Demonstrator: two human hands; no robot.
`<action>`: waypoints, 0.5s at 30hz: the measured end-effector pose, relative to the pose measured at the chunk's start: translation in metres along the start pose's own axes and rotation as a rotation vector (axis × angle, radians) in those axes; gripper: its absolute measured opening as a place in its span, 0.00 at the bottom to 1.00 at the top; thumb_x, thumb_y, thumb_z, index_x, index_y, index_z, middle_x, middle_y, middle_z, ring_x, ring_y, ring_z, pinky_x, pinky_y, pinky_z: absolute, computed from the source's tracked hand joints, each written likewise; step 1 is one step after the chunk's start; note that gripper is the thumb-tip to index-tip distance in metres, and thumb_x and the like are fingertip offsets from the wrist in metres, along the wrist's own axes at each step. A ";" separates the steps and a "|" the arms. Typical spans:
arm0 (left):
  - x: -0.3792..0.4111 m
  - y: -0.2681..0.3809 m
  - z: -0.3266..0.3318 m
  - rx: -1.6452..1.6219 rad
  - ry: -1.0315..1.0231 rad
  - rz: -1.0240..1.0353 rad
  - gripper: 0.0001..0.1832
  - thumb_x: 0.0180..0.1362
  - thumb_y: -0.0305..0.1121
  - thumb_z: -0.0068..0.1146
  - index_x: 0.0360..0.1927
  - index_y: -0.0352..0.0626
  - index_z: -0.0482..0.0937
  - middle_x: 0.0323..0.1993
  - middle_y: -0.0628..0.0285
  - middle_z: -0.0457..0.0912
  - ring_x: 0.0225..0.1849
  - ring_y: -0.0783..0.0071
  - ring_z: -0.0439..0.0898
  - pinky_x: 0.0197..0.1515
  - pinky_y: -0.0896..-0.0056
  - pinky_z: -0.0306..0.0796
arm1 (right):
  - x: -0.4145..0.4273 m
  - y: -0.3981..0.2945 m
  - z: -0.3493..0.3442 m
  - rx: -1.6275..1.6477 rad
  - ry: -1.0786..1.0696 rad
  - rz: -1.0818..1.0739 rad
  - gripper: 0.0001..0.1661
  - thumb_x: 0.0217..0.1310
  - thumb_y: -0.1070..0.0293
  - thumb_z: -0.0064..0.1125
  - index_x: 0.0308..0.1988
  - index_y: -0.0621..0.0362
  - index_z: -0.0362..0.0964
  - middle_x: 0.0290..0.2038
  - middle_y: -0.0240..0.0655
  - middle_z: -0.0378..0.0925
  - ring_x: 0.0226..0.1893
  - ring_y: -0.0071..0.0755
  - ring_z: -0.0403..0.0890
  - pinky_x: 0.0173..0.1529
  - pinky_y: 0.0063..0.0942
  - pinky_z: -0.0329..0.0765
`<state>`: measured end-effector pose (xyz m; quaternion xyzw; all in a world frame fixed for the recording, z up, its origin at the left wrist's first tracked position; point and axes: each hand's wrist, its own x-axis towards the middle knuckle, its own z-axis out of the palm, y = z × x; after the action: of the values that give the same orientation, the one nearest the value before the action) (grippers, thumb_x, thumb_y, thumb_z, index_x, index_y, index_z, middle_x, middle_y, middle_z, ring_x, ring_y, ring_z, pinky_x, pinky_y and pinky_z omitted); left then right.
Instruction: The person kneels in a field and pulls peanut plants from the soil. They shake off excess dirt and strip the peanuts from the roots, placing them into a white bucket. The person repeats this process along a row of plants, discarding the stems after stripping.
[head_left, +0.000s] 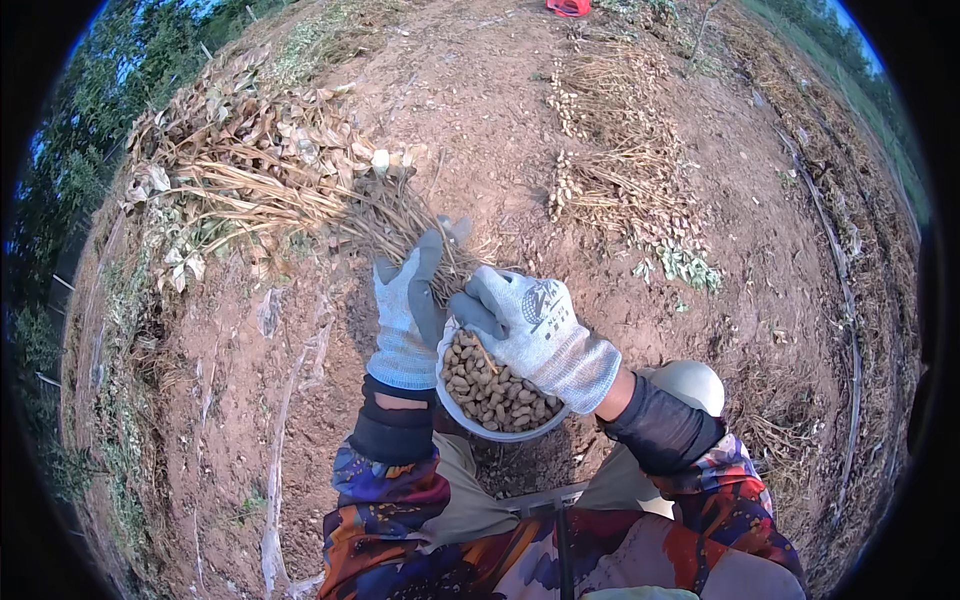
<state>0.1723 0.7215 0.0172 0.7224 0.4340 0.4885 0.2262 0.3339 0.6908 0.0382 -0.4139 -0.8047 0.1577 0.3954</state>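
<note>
My left hand (412, 304), in a grey-palmed knit work glove, is closed around a bundle of dry peanut plants (375, 214) near its root end. The stems and withered leaves stretch away to the left. My right hand (517, 322), gloved the same way, has its fingers curled at the root end of the bundle, over the bucket's upper rim; what lies between those fingers is hidden. Below both hands, between my knees, stands a round white bucket (491, 435) holding many unshelled peanuts (499, 390). A bit of stem lies on the peanuts.
Uprooted peanut plants with pods (607, 180) lie in a row on the soil ahead to the right. A heap of dry leaves (247, 127) is at the left. Strips of plastic film (277, 480) lie on the ground. A red object (568, 7) is far ahead.
</note>
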 end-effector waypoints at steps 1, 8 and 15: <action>-0.001 0.000 0.002 -0.095 -0.009 -0.100 0.23 0.67 0.45 0.41 0.56 0.39 0.72 0.50 0.55 0.78 0.53 0.68 0.74 0.62 0.61 0.56 | -0.001 -0.002 -0.002 0.081 -0.006 -0.034 0.11 0.51 0.67 0.61 0.33 0.57 0.68 0.27 0.40 0.74 0.28 0.49 0.78 0.29 0.38 0.71; -0.003 -0.007 0.001 0.497 0.015 -0.190 0.23 0.67 0.40 0.30 0.48 0.37 0.77 0.47 0.60 0.80 0.51 0.69 0.76 0.66 0.65 0.52 | -0.012 -0.009 -0.006 0.343 -0.360 0.060 0.11 0.52 0.63 0.59 0.32 0.59 0.73 0.26 0.43 0.73 0.33 0.48 0.78 0.38 0.39 0.72; 0.012 -0.016 -0.018 -0.955 0.210 -0.384 0.20 0.65 0.37 0.40 0.55 0.34 0.70 0.50 0.53 0.77 0.52 0.65 0.76 0.55 0.62 0.71 | -0.016 -0.002 -0.021 0.189 -0.215 0.069 0.21 0.48 0.65 0.62 0.44 0.58 0.72 0.35 0.43 0.79 0.38 0.46 0.81 0.42 0.33 0.77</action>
<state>0.1514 0.7381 0.0188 0.3933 0.3081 0.6515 0.5710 0.3545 0.6755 0.0450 -0.3829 -0.8093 0.2896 0.3384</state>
